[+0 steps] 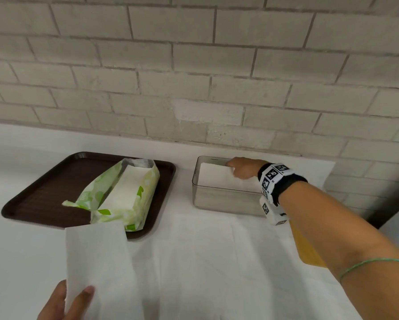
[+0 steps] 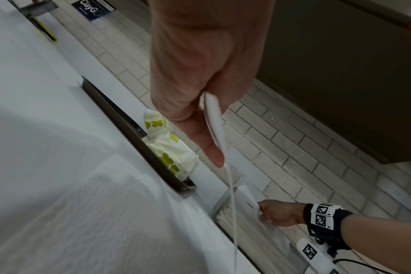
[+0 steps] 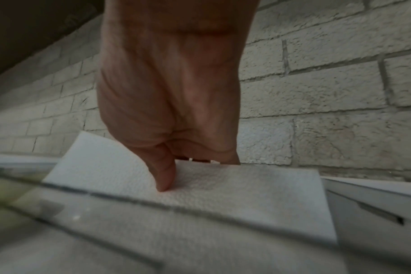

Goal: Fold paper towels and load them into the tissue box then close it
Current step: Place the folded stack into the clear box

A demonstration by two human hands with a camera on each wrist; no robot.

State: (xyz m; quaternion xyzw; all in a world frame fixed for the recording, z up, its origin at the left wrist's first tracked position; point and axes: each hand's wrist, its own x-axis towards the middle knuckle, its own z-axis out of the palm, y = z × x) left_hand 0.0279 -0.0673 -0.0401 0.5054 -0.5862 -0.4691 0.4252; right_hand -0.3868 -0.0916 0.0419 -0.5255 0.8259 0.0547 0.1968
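A clear grey tissue box (image 1: 217, 200) stands open near the brick wall. My right hand (image 1: 234, 168) reaches into it and pinches a folded white paper towel (image 1: 214, 176) lying at the top of the box. In the right wrist view the thumb (image 3: 164, 176) presses on that towel (image 3: 235, 194), with the fingers curled at its far edge behind the box rim (image 3: 129, 199). Near the front left, my left hand (image 1: 76, 294) holds a second folded paper towel (image 1: 94, 257) upright above the table. The left wrist view shows thumb and fingers pinching its edge (image 2: 215, 120).
A brown tray (image 1: 39, 195) at the left carries an opened green-and-white pack of paper towels (image 1: 127, 192). White sheets (image 1: 205, 262) cover the table in front of the box. An orange-yellow flat piece (image 1: 307, 250) lies partly hidden under my right forearm. The brick wall (image 1: 194, 77) runs close behind.
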